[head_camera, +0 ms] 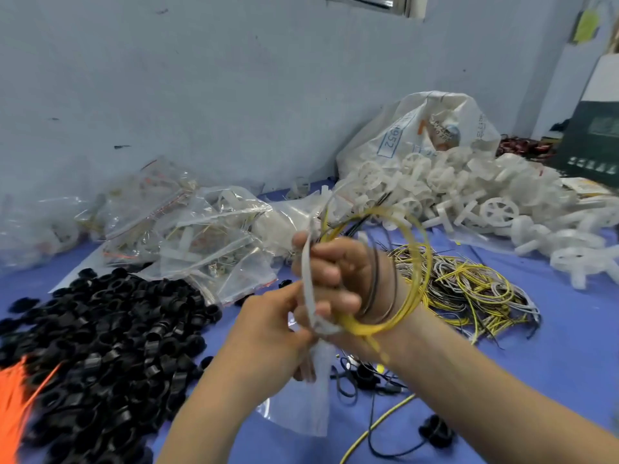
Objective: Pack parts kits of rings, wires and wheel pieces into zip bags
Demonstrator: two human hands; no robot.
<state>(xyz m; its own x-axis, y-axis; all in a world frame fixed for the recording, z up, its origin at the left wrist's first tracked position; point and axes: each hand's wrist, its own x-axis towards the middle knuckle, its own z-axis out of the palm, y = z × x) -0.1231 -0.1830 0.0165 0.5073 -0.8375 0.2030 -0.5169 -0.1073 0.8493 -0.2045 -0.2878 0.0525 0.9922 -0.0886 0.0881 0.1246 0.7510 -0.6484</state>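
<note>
Wires in a coil, yellow, black and grey, are gripped in my right hand, held up over the middle of the tabletop. My fingers are curled tight round the bunched part, and the loops arc out past the back of my hand and wrist. I cannot tell whether they go right round the wrist or only lie against it.

My left hand is just beside it, touching. Its thumb and fingers pinch the pale grey strand where it comes down out of the coil, and the same hand holds a clear zip bag that hangs below towards the front edge.

Black rings lie heaped along the left side, with blurred orange strips at the front left corner. Behind the rings, near the back edge, sit filled bags in a loose pile. White wheel pieces spill across the back right part of the tabletop out of a white sack that leans at the wall. Between that heap and my right forearm lies a tangle of loose wires. Near the front edge, under my right forearm, a single black ring lies among a few stray leads.
</note>
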